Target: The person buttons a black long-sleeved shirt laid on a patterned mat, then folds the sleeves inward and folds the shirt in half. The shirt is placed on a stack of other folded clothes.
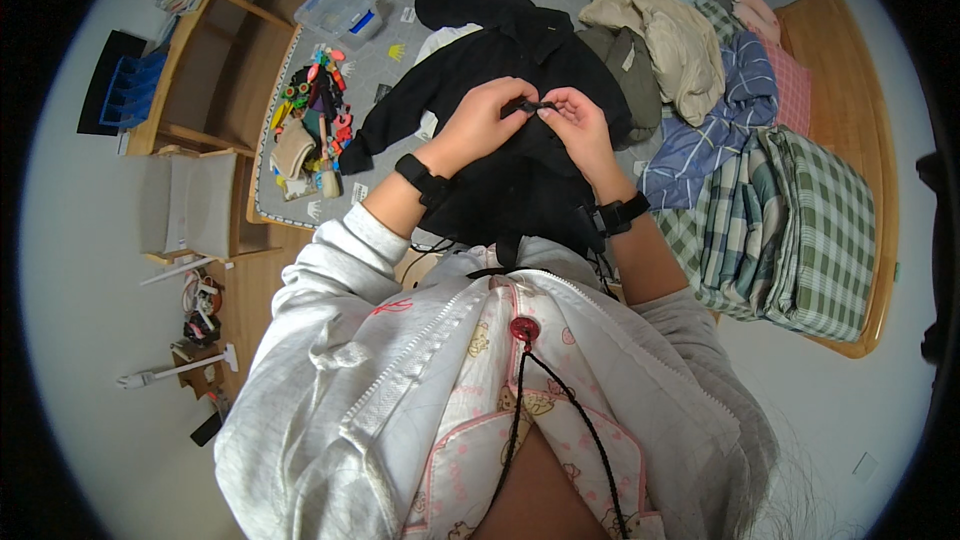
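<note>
A black long-sleeved garment (pixel 510 50) lies spread on the bed in front of me, one sleeve reaching toward the left. Over its middle, my left hand (pixel 488 118) and my right hand (pixel 577 132) meet almost tip to tip. Each is closed in a pinch on a small dark piece between them, which looks like an edge of the black garment. Whether a button or zip sits there is too small to tell. Both wrists wear black straps.
Left of the garment lie a heap of small colourful items (pixel 325 105) and a clear plastic box (pixel 338 12). At the right are a beige puffy garment (pixel 665 35), a blue checked cloth (pixel 715 105), green checked bedding (pixel 800 230) and a wooden headboard (pixel 850 140).
</note>
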Action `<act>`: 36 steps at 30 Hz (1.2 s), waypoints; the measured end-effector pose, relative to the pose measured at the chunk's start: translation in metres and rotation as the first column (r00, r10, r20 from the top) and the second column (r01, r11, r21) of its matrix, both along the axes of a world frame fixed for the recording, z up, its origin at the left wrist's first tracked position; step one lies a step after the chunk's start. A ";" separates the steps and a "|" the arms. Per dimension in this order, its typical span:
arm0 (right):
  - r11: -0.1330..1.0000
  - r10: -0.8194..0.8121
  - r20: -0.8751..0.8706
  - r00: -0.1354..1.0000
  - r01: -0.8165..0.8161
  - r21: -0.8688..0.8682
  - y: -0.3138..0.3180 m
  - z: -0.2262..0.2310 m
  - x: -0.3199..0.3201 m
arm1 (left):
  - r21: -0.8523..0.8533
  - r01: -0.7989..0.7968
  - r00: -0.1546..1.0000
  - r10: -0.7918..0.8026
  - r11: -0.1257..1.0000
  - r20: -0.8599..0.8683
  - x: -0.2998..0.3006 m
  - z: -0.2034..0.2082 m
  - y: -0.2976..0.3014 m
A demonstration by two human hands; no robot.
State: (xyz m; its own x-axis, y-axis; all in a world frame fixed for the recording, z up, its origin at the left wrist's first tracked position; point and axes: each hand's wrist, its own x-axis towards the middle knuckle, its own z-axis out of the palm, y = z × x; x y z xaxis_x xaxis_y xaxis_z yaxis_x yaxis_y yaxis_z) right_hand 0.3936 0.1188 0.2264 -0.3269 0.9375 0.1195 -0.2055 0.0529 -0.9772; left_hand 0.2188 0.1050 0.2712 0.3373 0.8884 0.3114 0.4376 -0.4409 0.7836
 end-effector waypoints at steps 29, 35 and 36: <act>0.923 -0.302 0.204 0.931 0.232 0.306 -0.003 0.014 -0.005 | -0.475 0.086 0.948 0.076 0.876 0.310 0.004 -0.021 0.000; 0.830 -0.405 0.302 0.863 0.209 0.517 0.001 0.010 0.007 | -0.684 0.186 0.912 0.135 0.705 0.387 0.012 -0.029 -0.006; 0.814 -0.483 0.345 0.805 0.267 0.517 0.000 0.008 0.008 | -0.638 0.173 0.939 0.069 0.750 0.336 0.014 -0.032 -0.009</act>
